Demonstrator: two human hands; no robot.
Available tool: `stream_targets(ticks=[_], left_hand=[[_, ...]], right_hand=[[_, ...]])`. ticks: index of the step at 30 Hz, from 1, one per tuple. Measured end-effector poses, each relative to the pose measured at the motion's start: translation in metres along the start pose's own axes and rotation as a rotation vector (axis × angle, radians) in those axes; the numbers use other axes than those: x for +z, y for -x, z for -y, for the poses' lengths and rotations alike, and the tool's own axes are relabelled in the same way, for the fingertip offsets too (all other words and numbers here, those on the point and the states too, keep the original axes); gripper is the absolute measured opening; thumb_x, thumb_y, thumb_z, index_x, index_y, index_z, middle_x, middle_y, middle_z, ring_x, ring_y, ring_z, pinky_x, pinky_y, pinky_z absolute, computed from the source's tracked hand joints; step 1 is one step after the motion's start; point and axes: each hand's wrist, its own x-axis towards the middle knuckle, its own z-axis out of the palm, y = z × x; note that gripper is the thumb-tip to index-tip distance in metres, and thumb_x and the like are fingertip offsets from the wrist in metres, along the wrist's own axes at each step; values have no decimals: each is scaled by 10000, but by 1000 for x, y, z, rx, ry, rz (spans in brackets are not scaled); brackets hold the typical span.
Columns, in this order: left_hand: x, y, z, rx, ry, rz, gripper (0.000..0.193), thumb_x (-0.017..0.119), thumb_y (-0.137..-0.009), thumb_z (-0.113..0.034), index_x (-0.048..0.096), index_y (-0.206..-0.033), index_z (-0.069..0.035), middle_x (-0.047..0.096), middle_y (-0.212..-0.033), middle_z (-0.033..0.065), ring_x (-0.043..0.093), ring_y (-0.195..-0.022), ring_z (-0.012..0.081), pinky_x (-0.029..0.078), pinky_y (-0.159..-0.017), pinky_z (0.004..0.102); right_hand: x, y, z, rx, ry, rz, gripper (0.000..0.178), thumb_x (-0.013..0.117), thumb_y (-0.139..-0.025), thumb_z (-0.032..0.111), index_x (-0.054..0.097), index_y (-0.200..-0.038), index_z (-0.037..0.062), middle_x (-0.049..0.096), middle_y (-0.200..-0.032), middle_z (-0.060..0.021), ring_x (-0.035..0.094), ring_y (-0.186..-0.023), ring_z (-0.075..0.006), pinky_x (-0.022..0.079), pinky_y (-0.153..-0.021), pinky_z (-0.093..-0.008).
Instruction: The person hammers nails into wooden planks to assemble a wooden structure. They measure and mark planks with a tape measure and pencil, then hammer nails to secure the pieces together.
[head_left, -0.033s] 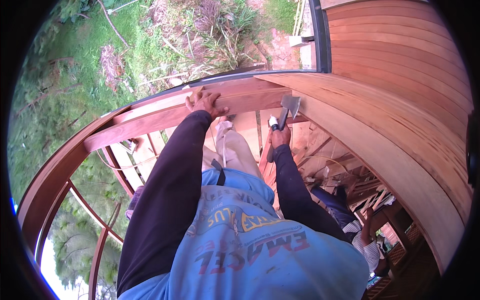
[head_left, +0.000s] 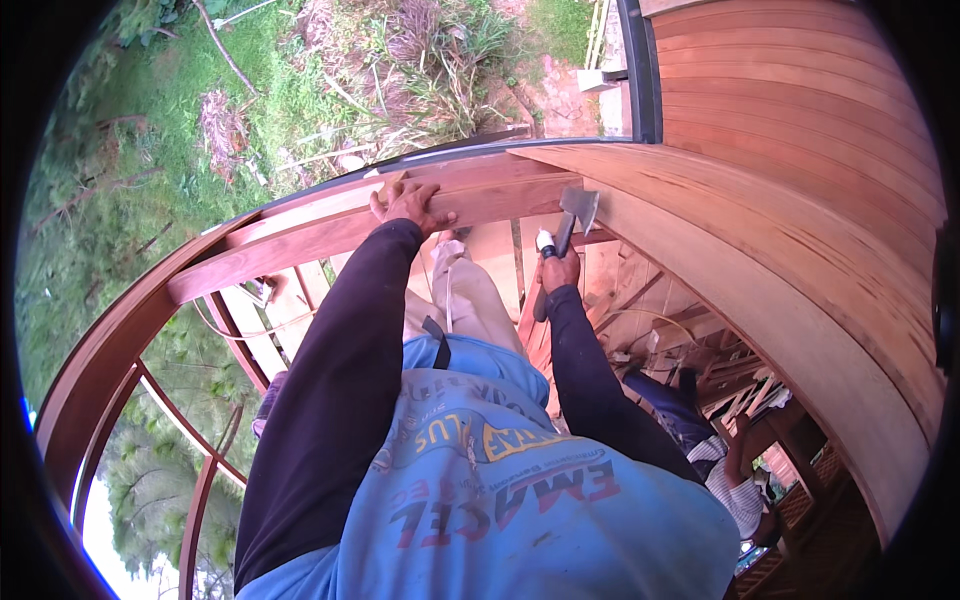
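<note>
My left hand [head_left: 410,206] lies flat on top of a long reddish wooden beam [head_left: 300,240], fingers spread over its upper edge. My right hand [head_left: 560,272] grips the dark handle of a hammer [head_left: 577,212]. Its metal head is raised next to the right end of the beam, where the beam meets the curved wooden plank wall [head_left: 800,220]. Both arms are in long black sleeves over a blue shirt. My legs in light trousers [head_left: 470,290] show below the beam.
A curved wooden frame [head_left: 110,370] runs down the left side, with open gaps onto grass and plants [head_left: 300,90] far below. Another person [head_left: 735,470] crouches lower right among timber framing. A dark metal post [head_left: 640,70] rises at the top.
</note>
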Motion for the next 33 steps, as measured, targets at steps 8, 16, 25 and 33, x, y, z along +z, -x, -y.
stream_targets(ticks=[8,16,25,33], left_hand=[[-1,-6,0,-3,-22,-12,834,765,-743,-699,561,-1454,-314,437,-1596,22,216,-1542,283,-14,-1172,717],[9,-12,-2,43,-167,-52,890,713,-747,-758,532,-1480,-288,551,-1492,46,370,-1462,313,129,-1133,733],[38,-14,-84,318,-362,-128,1063,867,-678,-572,387,-1511,-117,476,-1518,165,449,-1419,350,349,-1115,637],[50,-41,-107,339,-504,-106,673,792,-727,-337,561,-1224,54,695,-1177,262,684,-1126,386,542,-978,444]], right_hand=[[1,35,21,20,-250,115,266,709,-946,282,641,-974,27,563,-645,-34,580,-474,-152,474,-404,-317],[41,104,-37,134,-868,257,273,409,-874,100,599,-1050,11,614,-779,-82,613,-578,-211,549,-549,-378],[90,115,-36,250,-1429,232,250,359,-950,167,579,-993,56,593,-729,-74,603,-588,-224,538,-569,-399],[90,108,28,187,-1690,173,374,549,-1023,445,544,-900,92,564,-672,-47,592,-568,-215,526,-531,-405]])
